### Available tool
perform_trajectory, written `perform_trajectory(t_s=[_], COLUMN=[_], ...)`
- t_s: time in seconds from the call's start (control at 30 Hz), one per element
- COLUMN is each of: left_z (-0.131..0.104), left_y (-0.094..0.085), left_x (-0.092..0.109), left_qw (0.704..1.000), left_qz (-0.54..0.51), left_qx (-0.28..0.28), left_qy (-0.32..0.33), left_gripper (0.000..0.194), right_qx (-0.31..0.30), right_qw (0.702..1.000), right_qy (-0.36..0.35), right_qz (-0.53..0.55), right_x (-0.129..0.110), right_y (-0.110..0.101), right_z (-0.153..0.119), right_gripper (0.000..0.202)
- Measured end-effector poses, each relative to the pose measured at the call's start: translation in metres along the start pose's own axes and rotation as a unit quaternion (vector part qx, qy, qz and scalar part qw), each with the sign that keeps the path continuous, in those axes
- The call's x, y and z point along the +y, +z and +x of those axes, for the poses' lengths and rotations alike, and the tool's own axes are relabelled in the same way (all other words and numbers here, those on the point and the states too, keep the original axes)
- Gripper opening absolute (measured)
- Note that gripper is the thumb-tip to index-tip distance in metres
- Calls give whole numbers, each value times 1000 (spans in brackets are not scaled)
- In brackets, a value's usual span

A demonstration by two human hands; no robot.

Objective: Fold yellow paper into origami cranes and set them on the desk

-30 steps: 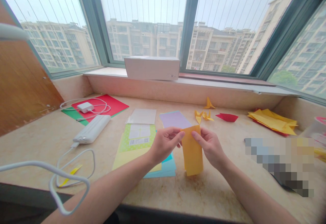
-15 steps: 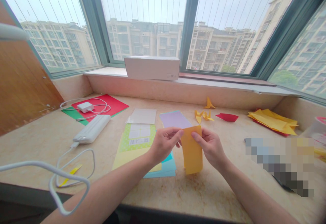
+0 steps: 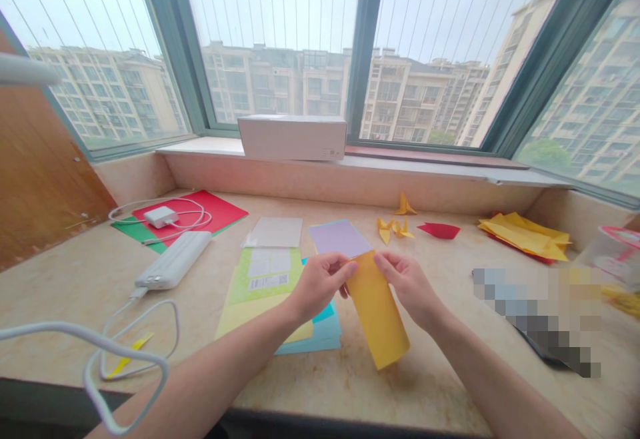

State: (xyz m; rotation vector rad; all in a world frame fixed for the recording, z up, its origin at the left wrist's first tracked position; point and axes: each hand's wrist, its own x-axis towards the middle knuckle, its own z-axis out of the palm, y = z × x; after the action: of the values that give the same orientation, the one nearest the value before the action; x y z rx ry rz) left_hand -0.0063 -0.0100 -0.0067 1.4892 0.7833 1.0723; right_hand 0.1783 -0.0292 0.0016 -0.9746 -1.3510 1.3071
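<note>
A strip of yellow-orange paper (image 3: 379, 312), apparently folded over with a rounded side, hangs tilted above the counter. My left hand (image 3: 323, 286) pinches its upper left corner between thumb and fingers. At the upper right corner, my right hand (image 3: 411, 286) grips it the same way. Behind the hands lies a purple sheet (image 3: 340, 238). Left of the paper, blue sheets (image 3: 320, 339) and a green patterned packet with a barcode (image 3: 260, 272) lie partly under my left forearm.
Small folded yellow paper pieces (image 3: 395, 228) and a red folded piece (image 3: 439, 230) lie toward the back. Crumpled yellow papers (image 3: 525, 234) sit at right, near a pixelated object (image 3: 535, 319). A white power bank (image 3: 174, 260) with cables is at left; a white box (image 3: 293, 138) stands on the sill.
The yellow paper's lower end has swung to the right and nearer, so it now hangs slanted. Both hands keep their pinch. The whole view has shifted slightly.
</note>
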Motion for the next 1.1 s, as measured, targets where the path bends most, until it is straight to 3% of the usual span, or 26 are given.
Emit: perform_trajectory(t_s=[0.2,0.43,0.6,0.7,0.8,1.0,1.1], left_z=[-1,-2,1,3,4,1,1], left_y=[2,3,0,-3,-7,-14,-14], left_x=[4,6,7,8,8,6,6], left_qw=[1000,1000,999,998,998,983,977], left_qz=[4,7,-12,-4,13,134,187], left_qx=[-2,-2,46,48,27,-100,-93], left_qy=[-15,-29,-19,-30,-53,-73,-53], left_gripper=[33,35,35,35,34,35,32], right_qx=[61,82,-8,-4,-51,-139,-166], right_qw=[998,996,998,997,992,964,958], right_qy=[11,23,63,78,108,147,140], right_qz=[8,33,25,0,-45,-173,-187], right_x=[1,0,-2,-3,-3,-1,-3], right_y=[-2,2,3,-1,-8,-9,-5], right_z=[0,0,-2,-2,-2,-6,-7], right_gripper=[41,38,39,38,38,40,40])
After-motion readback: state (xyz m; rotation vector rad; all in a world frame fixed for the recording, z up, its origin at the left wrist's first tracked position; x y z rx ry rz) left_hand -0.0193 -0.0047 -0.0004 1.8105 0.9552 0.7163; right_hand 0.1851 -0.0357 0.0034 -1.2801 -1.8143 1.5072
